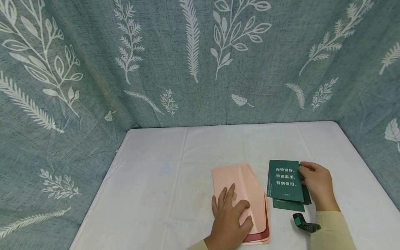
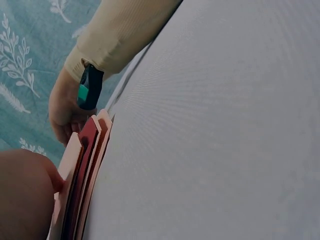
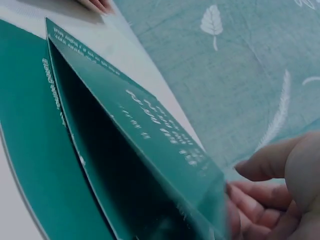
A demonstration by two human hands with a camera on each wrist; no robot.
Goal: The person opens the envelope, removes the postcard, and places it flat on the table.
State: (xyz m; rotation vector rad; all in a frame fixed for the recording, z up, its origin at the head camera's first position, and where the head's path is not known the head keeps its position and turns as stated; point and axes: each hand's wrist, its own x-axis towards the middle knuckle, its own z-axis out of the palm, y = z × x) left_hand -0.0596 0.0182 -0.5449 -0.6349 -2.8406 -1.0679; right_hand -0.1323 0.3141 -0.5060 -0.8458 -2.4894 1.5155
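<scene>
My left hand [image 1: 229, 215] rests with spread fingers on the top pink envelope [image 1: 229, 173] of a small stack. Pink and dark red envelopes [image 1: 258, 236] show beneath it, their edges layered in the left wrist view. To the right, my right hand [image 1: 318, 180] pinches the right edge of a dark green card [image 1: 284, 180] printed with white Chinese characters. In the right wrist view this card [image 3: 145, 115] is tilted up, with a dark gap under it. Other green cards [image 1: 289, 205] lie below, partly covered.
A white cloth covers the table [image 1: 162, 180]. Teal curtains [image 1: 175, 62] with white leaf patterns hang behind it and at both sides. A black wrist device with a green patch [image 1: 305, 224] is beside the right sleeve [image 1: 331, 229].
</scene>
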